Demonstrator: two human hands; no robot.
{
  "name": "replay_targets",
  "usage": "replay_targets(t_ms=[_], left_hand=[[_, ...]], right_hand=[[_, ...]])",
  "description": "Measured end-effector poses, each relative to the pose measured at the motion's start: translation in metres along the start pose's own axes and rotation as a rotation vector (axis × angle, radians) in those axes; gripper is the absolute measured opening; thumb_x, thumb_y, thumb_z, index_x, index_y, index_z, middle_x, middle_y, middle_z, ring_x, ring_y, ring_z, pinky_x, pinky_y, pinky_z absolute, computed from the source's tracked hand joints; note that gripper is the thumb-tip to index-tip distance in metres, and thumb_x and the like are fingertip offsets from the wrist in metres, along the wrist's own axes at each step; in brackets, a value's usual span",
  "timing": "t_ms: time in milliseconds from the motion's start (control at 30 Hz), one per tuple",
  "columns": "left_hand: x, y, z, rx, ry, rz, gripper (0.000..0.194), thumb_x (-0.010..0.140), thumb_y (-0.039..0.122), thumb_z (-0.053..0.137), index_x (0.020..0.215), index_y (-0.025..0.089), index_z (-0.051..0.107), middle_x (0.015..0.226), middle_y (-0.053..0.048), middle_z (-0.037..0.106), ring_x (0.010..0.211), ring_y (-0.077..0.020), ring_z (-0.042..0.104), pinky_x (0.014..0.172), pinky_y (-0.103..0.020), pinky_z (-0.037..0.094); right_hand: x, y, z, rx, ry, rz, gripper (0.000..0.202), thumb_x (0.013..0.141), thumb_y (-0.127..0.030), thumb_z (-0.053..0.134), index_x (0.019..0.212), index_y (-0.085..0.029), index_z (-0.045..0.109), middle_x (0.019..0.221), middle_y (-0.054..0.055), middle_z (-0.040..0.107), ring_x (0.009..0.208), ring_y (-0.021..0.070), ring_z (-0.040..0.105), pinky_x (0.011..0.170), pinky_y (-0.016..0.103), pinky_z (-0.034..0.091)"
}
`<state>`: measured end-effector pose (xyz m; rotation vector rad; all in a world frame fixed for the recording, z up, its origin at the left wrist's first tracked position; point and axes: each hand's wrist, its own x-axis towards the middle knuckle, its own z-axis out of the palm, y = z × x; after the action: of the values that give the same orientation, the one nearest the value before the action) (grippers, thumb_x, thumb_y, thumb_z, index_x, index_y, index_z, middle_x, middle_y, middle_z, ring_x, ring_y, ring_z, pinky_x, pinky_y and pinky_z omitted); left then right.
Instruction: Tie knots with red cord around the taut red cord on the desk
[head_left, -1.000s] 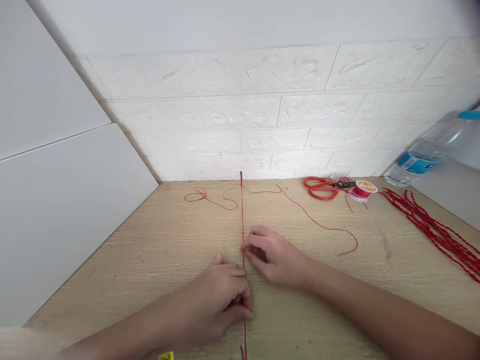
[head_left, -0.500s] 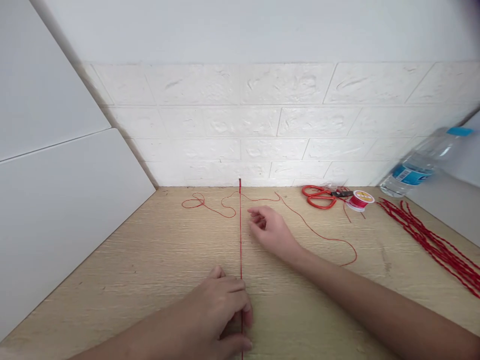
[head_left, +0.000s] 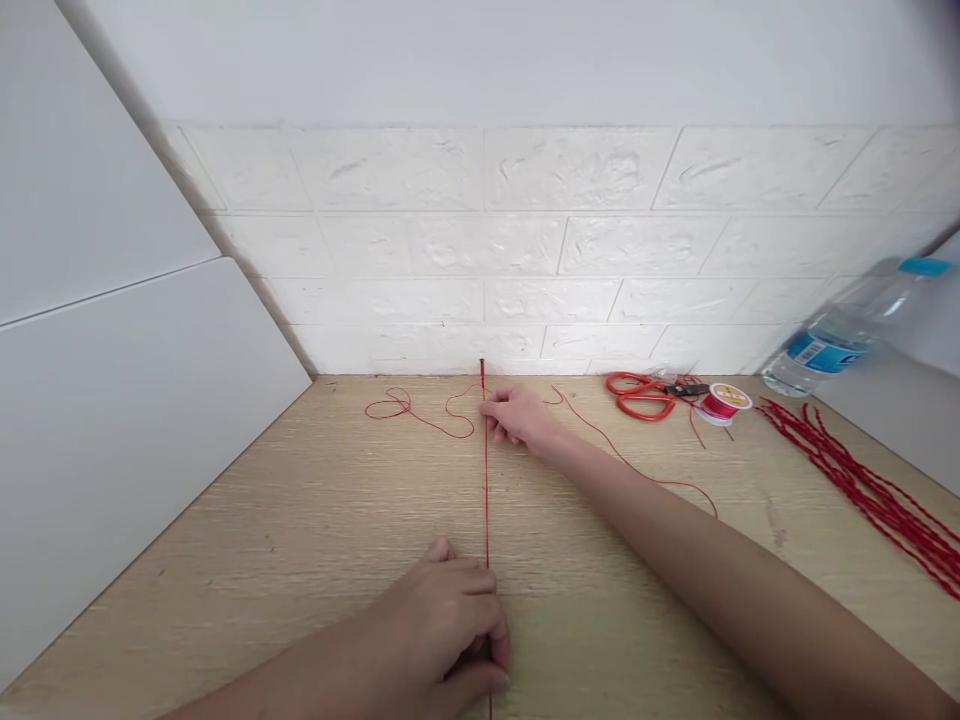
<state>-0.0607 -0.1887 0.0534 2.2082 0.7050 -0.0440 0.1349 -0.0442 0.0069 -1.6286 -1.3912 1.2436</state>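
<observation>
A taut red thread runs down the wooden tabletop from a small dark post or nail at the wall's foot. Near the front, my left hand has its fingers curled over the thread, thumb close to the fingertips. My right hand pinches at the upper part of the thread, just below the post, with thumb and forefinger together. A loose, thin red thread end curls out to the left of it. Another loose red thread trails to the right, passing partly behind my right forearm.
Orange-handled scissors lie by the wall, beside a spool of red thread. A bundle of twisted red cords is at the right. A water bottle with a blue cap leans in the right corner. White panels border the left.
My right hand has moved up and left onto the upper thread, its thumb and forefinger closing there. My left hand has stayed on the lower thread, nearly still.
</observation>
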Motion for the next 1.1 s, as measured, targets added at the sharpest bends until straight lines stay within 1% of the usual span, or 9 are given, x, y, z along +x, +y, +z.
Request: replay_targets(t_ms=[100, 233, 367, 467, 533, 633, 800, 933, 1100], left_hand=[[-0.001, -0.001, 0.0, 0.001, -0.013, -0.002, 0.006, 0.087, 0.018, 0.064, 0.086, 0.024, 0.064, 0.092, 0.005, 0.068, 0.093, -0.0142, 0.061, 0.108, -0.036, 0.026], [0.0, -0.002, 0.0, 0.013, -0.036, -0.027, 0.005, 0.088, 0.02, 0.063, 0.088, 0.025, 0.063, 0.095, 0.006, 0.067, 0.096, -0.0141, 0.061, 0.113, -0.039, 0.021], [0.001, -0.002, 0.0, 0.027, -0.041, -0.018, 0.006, 0.087, 0.019, 0.062, 0.088, 0.025, 0.062, 0.096, 0.005, 0.067, 0.096, -0.0146, 0.061, 0.112, -0.039, 0.024], [-0.001, -0.003, 0.0, 0.027, -0.02, 0.001, 0.004, 0.086, 0.02, 0.062, 0.087, 0.024, 0.061, 0.094, 0.004, 0.067, 0.091, -0.0137, 0.061, 0.109, -0.038, 0.028], [-0.002, -0.004, 0.0, 0.02, 0.014, 0.001, 0.002, 0.086, 0.023, 0.062, 0.086, 0.022, 0.061, 0.091, 0.003, 0.066, 0.086, -0.0136, 0.059, 0.102, -0.035, 0.035], [-0.004, -0.007, 0.0, -0.011, 0.103, -0.018, 0.008, 0.086, 0.027, 0.062, 0.082, 0.021, 0.06, 0.08, 0.002, 0.063, 0.08, -0.014, 0.056, 0.086, -0.03, 0.041], [0.001, -0.016, -0.004, -0.172, 0.276, -0.159, 0.022, 0.09, 0.035, 0.056, 0.076, 0.018, 0.058, 0.069, 0.003, 0.054, 0.065, -0.0111, 0.047, 0.061, -0.025, 0.037], [0.011, -0.026, -0.01, -0.247, 0.402, -0.282, 0.032, 0.092, 0.043, 0.054, 0.075, 0.017, 0.061, 0.068, 0.003, 0.054, 0.065, -0.0114, 0.045, 0.06, -0.025, 0.035], [0.018, -0.035, -0.012, -0.31, 0.407, -0.323, 0.029, 0.09, 0.043, 0.055, 0.083, 0.016, 0.065, 0.075, 0.002, 0.062, 0.07, -0.0131, 0.051, 0.065, -0.025, 0.038]], right_hand=[[-0.011, 0.003, 0.003, -0.02, -0.012, -0.014, 0.017, 0.083, -0.018, 0.061, 0.067, -0.019, 0.056, 0.053, -0.002, 0.059, 0.038, 0.0067, 0.043, 0.036, 0.021, 0.023], [-0.033, 0.009, 0.007, -0.034, -0.074, -0.057, 0.017, 0.08, -0.015, 0.059, 0.063, -0.019, 0.055, 0.057, -0.002, 0.06, 0.04, 0.0072, 0.049, 0.037, 0.02, 0.027], [-0.059, 0.016, 0.012, -0.047, -0.145, -0.079, 0.017, 0.078, -0.014, 0.057, 0.062, -0.019, 0.054, 0.055, -0.003, 0.059, 0.04, 0.0082, 0.051, 0.038, 0.02, 0.033], [-0.08, 0.02, 0.015, -0.053, -0.186, -0.081, 0.015, 0.078, -0.015, 0.056, 0.064, -0.02, 0.055, 0.055, -0.004, 0.059, 0.04, 0.0086, 0.051, 0.038, 0.02, 0.034], [-0.092, 0.021, 0.017, -0.057, -0.205, -0.078, 0.015, 0.077, -0.015, 0.055, 0.063, -0.02, 0.054, 0.054, -0.004, 0.057, 0.04, 0.0087, 0.05, 0.037, 0.02, 0.033], [-0.106, 0.023, 0.018, -0.069, -0.231, -0.084, 0.015, 0.076, -0.014, 0.053, 0.063, -0.02, 0.053, 0.052, -0.005, 0.056, 0.04, 0.008, 0.049, 0.037, 0.019, 0.03], [-0.125, 0.024, 0.021, -0.075, -0.263, -0.06, 0.013, 0.076, -0.014, 0.053, 0.064, -0.019, 0.055, 0.051, -0.005, 0.053, 0.042, 0.0075, 0.047, 0.039, 0.018, 0.028], [-0.136, 0.023, 0.025, -0.068, -0.267, -0.066, 0.018, 0.076, -0.013, 0.053, 0.059, -0.019, 0.05, 0.051, -0.006, 0.051, 0.041, 0.0064, 0.046, 0.039, 0.018, 0.027], [-0.14, 0.022, 0.027, -0.05, -0.27, -0.059, 0.019, 0.075, -0.011, 0.05, 0.058, -0.02, 0.047, 0.048, -0.007, 0.046, 0.039, 0.0072, 0.045, 0.037, 0.018, 0.028]])
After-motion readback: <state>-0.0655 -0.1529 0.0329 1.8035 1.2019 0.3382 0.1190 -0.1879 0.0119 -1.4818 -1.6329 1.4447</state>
